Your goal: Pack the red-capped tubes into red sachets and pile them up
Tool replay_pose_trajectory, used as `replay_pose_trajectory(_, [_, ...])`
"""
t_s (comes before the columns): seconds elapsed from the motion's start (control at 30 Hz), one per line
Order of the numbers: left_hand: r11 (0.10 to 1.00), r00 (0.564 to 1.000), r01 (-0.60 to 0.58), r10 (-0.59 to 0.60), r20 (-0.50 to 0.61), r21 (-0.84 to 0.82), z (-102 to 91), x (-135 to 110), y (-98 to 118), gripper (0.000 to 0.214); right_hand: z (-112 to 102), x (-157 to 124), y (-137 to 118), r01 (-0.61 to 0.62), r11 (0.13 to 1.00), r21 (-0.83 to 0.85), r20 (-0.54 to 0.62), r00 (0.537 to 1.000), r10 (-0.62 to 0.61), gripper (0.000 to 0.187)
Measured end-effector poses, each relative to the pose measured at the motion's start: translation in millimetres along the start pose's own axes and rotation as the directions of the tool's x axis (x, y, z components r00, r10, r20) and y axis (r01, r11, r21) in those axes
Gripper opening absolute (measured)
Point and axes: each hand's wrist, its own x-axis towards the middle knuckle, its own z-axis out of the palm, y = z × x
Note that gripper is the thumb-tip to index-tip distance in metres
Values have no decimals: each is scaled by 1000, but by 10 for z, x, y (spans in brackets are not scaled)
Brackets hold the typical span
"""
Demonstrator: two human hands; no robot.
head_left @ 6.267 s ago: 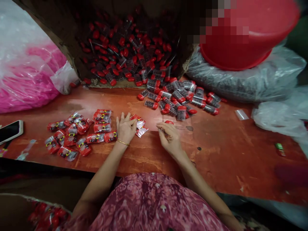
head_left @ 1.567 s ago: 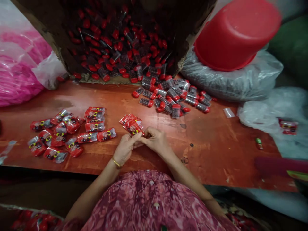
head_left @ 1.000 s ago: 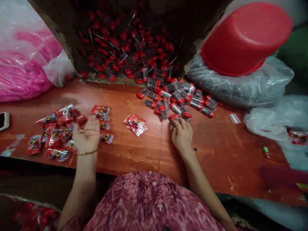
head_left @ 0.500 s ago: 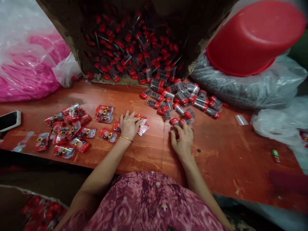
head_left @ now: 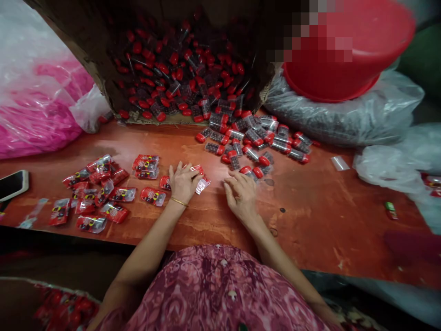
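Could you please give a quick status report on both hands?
Left hand over flat red printed plastic packets. Right hand at near edge of clear plastic tubes with red caps, grip unclear. Red-and-clear plastic pouches left of left hand.

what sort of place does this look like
Probably a small packing workshop: a large cardboard box of red-capped clear tubes opens onto the worktable, red printed sachets lie in a loose pile, and a bulging plastic bag of pink material sits alongside.
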Motion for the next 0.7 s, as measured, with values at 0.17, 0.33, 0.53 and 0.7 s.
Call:
replay_pose_trajectory(0.17, [998,999,5,-8,-45,-57,57,22,19,23,57,-41,-2,-6,999,36,56,998,4,12])
replay_pose_trajectory(0.33, [990,996,21,-33,-86,-142,60,53,61,22,49,-57,-5,-42,996,82,62,997,37,13])
replay_pose_trajectory(0.53, [958,981,51,-101,-167,-282,-189,-3,201,16,48,47,-156,-264,901,345,158,962,222,18])
replay_pose_trajectory(0.7, [880,979,17,-111,-171,-474,-322,-88,406,15,148,218,-347,-544,513,664,386,837,388,25])
